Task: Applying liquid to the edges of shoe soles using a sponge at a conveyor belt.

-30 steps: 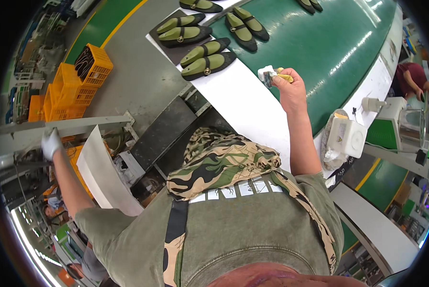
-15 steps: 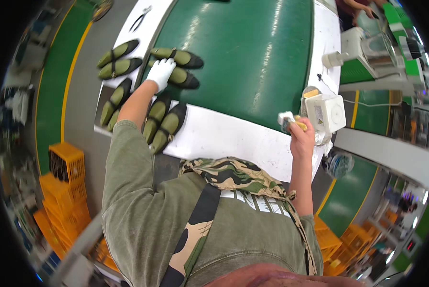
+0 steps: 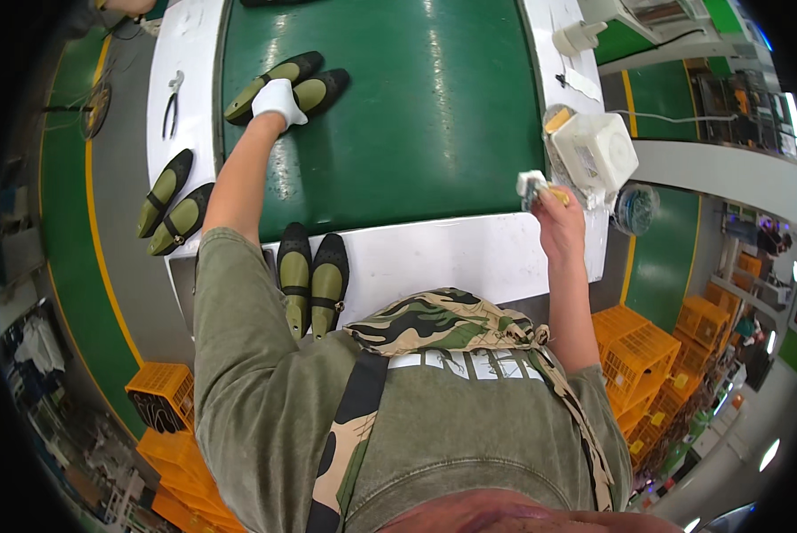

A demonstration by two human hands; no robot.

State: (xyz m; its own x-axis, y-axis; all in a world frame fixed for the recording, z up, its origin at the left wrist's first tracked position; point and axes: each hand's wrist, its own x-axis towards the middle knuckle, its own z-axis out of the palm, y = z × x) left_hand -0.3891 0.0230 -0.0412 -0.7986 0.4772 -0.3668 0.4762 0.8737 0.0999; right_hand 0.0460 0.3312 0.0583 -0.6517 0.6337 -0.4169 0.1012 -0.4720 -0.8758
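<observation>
My left hand [image 3: 279,104], in a white glove, is closed over the heel ends of a pair of black strap shoes [image 3: 323,89] on the green belt [image 3: 398,133]. Olive-green lasts fill these shoes, and their toes point away to the right. The glove hides most of the nearer shoe's heel; my fingertips cannot be seen. My bare right hand [image 3: 560,218] pinches a small tool [image 3: 533,188] with a yellowish handle and a white head. It is raised near the belt's right corner, beside a white plastic container [image 3: 594,155].
Another lasted pair [image 3: 312,280] stands on the white near ledge [image 3: 443,258]. A further pair [image 3: 174,204] lies at the left edge, below pliers [image 3: 173,105]. A white squeeze bottle [image 3: 578,38] lies at the far right. Orange crates [image 3: 634,355] are stacked on the floor.
The view has swung round, shifting the belt and ledge in the picture. My left hand stays on the same pair, whose toes now point farther away from me. My right hand keeps its tool.
</observation>
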